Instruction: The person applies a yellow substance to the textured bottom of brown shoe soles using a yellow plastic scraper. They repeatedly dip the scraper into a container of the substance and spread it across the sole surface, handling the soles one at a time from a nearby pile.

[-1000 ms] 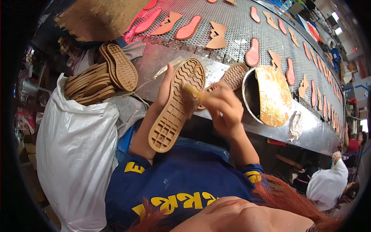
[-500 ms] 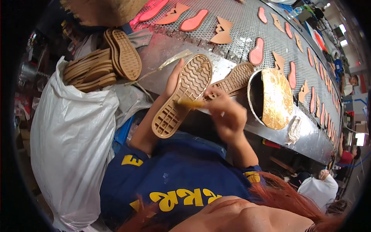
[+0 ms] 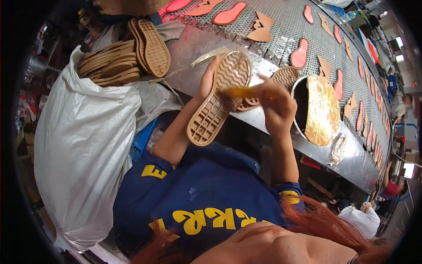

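Perforated metal conveyor [image 3: 285,26] runs across the top of the view, carrying pink insoles [image 3: 299,53] and tan cut pieces [image 3: 262,27] spaced along it. Left hand [image 3: 205,81] grips a tan shoe sole [image 3: 218,97] from behind, thumb and fingers wrapped around its upper edge, tread side facing the person and the sole tilted, heel end lowest. Right hand [image 3: 274,103] is closed around a yellowish brush [image 3: 237,92], whose tip touches the tread near the middle of the sole; the brush is blurred. Just right of that hand stands a dark round pot [image 3: 307,110] with a glue-coated lid. A second sole [image 3: 277,83] lies behind the hands. Stacked tan soles [image 3: 123,57] rest on a white sack [image 3: 83,145] at left.
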Available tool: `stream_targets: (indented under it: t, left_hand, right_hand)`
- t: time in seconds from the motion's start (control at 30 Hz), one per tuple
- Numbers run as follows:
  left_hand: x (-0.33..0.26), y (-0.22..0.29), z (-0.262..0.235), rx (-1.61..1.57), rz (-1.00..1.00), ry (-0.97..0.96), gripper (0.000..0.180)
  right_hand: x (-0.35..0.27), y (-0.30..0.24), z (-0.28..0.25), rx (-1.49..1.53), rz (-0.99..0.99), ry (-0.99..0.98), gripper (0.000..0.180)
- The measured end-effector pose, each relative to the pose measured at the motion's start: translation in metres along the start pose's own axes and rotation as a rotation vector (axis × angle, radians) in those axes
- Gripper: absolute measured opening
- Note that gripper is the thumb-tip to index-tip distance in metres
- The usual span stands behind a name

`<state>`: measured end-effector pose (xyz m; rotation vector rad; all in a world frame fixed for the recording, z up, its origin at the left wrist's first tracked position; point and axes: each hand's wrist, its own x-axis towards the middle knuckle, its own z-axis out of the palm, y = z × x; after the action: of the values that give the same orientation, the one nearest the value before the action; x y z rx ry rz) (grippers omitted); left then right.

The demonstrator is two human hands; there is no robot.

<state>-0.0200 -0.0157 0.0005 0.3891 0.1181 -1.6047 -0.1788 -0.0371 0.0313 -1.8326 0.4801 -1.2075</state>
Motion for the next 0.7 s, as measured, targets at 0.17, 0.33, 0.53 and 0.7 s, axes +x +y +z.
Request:
stream_targets:
  t: [0.17,0.33,0.53,0.7]
  left_hand:
    - [-0.017,-0.006,-0.016,0.223,-0.086,-0.329,0.068]
    - [0.019,-0.024,0.001,0.203,0.041,-0.050,0.063]
    - [0.134,0.072,0.107,0.171,0.526,-0.218,0.060]
    - [0.104,0.039,0.069,0.716,0.602,-0.191,0.040]
  right_hand:
    - [-0.012,0.007,-0.025,0.199,-0.140,0.309,0.030]
    - [-0.045,-0.007,-0.081,0.030,-0.232,0.662,0.016]
    - [-0.062,-0.015,-0.093,-0.038,-0.154,0.777,0.016]
    - [-0.076,-0.021,-0.091,-0.128,-0.143,0.794,0.013]
